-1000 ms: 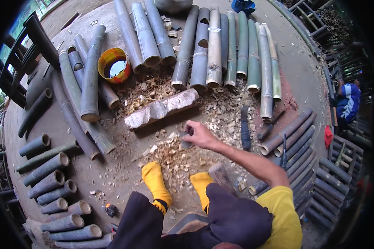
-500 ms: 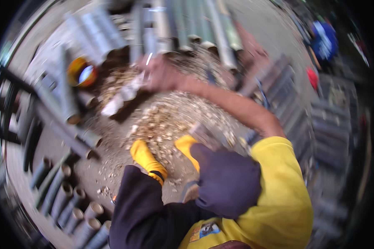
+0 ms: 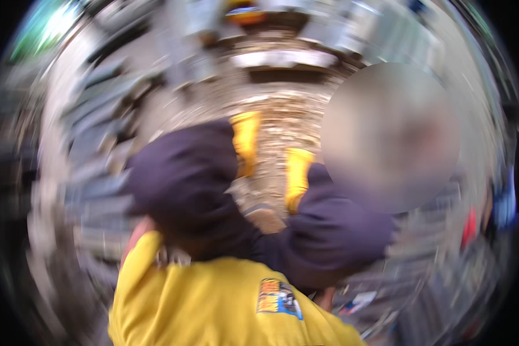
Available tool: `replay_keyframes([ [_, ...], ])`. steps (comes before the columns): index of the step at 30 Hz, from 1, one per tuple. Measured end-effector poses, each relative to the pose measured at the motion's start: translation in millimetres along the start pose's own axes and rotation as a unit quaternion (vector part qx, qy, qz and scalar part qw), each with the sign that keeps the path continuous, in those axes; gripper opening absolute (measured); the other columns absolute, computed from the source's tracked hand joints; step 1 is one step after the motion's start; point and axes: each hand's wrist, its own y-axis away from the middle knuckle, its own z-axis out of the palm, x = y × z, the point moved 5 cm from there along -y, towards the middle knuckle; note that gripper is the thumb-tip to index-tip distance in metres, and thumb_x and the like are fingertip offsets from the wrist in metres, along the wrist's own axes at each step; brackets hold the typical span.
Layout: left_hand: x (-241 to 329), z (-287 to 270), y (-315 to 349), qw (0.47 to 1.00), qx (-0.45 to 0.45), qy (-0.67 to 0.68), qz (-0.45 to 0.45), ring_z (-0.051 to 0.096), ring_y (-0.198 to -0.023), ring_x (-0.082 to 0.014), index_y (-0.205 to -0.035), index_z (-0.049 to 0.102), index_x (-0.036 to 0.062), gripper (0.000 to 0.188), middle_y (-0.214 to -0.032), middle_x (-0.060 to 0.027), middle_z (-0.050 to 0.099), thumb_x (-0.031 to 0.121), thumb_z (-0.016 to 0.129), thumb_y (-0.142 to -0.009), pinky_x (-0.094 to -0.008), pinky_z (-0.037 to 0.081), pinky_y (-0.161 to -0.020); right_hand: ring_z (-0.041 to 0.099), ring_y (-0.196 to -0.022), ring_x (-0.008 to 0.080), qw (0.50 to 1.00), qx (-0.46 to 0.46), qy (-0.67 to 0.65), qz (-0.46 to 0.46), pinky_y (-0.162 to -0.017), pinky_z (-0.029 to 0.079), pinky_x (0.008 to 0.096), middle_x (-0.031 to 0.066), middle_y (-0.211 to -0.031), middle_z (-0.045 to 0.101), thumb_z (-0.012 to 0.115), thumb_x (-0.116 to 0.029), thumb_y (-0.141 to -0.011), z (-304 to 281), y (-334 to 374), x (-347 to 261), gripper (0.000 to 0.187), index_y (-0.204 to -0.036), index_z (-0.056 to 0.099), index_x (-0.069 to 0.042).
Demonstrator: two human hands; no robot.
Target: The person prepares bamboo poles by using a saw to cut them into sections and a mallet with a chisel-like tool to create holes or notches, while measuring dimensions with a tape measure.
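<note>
Neither of my hands shows. A sliver of my left arm (image 3: 135, 237) passes down between the yellow sleeve and my dark-clad knee, its hand hidden. Beside my right thigh a small patch of skin (image 3: 324, 299) appears, too little to tell what part it is. Ahead of my yellow-socked feet (image 3: 246, 143), a long pale wooden piece (image 3: 285, 59) lies crosswise on the ground. Wood chips (image 3: 277, 118) are scattered between it and my feet. Strong motion smears everything.
Cut tubes, bamboo by their look, lie to the left (image 3: 101, 135) and farther off at the upper right (image 3: 401, 37). An orange-yellow container (image 3: 246, 15) stands beyond the wooden piece. A round blurred patch (image 3: 389, 138) hides the area to the right. Something red (image 3: 469, 228) shows at far right.
The view has swung round, so the wooden piece now lies straight ahead. My right arm, stretched out to that piece before, has drawn back, and its hand has left the picture.
</note>
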Motion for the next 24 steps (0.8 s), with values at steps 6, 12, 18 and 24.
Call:
replay_keyframes([
  [6, -78.4, -110.5, 167.3, 0.948, 0.243, 0.145, -0.146, 0.064, -0.08, -0.0177, -0.106, 0.062, 0.0037, 0.028, -0.092, -0.0125, 0.066, 0.01, 0.062, -0.079, -0.0298, 0.051, -0.072, 0.058, -0.078, 0.0154, 0.976, -0.156, 0.104, -0.115, -0.07, 0.048, 0.0276, 0.0083, -0.089, 0.061, 0.057, -0.007, -0.085, 51.8, -43.9, -60.3, 0.024, -0.108, 0.058, -0.001],
  [12, -138.2, -149.0, 234.1, 0.802, 0.411, 0.282, -0.328, 0.061, -0.069, -0.0112, -0.097, 0.063, -0.0003, 0.022, -0.083, -0.0059, 0.065, 0.013, 0.063, -0.079, -0.0251, 0.051, -0.06, 0.057, -0.078, 0.0153, 0.947, -0.233, 0.161, -0.15, -0.07, 0.048, 0.0282, 0.008, -0.087, 0.06, 0.058, -0.01, -0.085, 54.5, -149.1, -114.2, 0.026, -0.11, 0.055, -0.001],
  [18, -168.9, -173.0, 37.6, 0.786, 0.282, 0.442, -0.326, 0.062, -0.084, -0.0151, -0.111, 0.056, 0.0043, 0.04, -0.097, -0.0067, 0.062, 0.031, 0.066, -0.083, -0.0283, 0.051, -0.069, 0.056, -0.077, 0.0152, 0.926, -0.282, 0.224, -0.115, -0.071, 0.048, 0.0288, 0.0077, -0.086, 0.059, 0.059, -0.013, -0.086, 85.1, -197.7, -121.9, 0.028, -0.112, 0.053, -0.001],
  [24, -271.9, -164.6, -141.0, 0.603, 0.418, 0.564, -0.379, 0.052, -0.109, -0.0298, -0.123, 0.046, -0.0026, 0.073, -0.125, -0.0163, 0.049, 0.036, 0.076, -0.07, -0.0488, 0.045, -0.088, 0.055, -0.077, 0.0151, 0.905, -0.353, 0.235, -0.034, -0.072, 0.048, 0.0294, 0.0074, -0.085, 0.058, 0.06, -0.016, -0.087, 115.8, -217.7, -74.7, 0.031, -0.114, 0.051, -0.001],
])
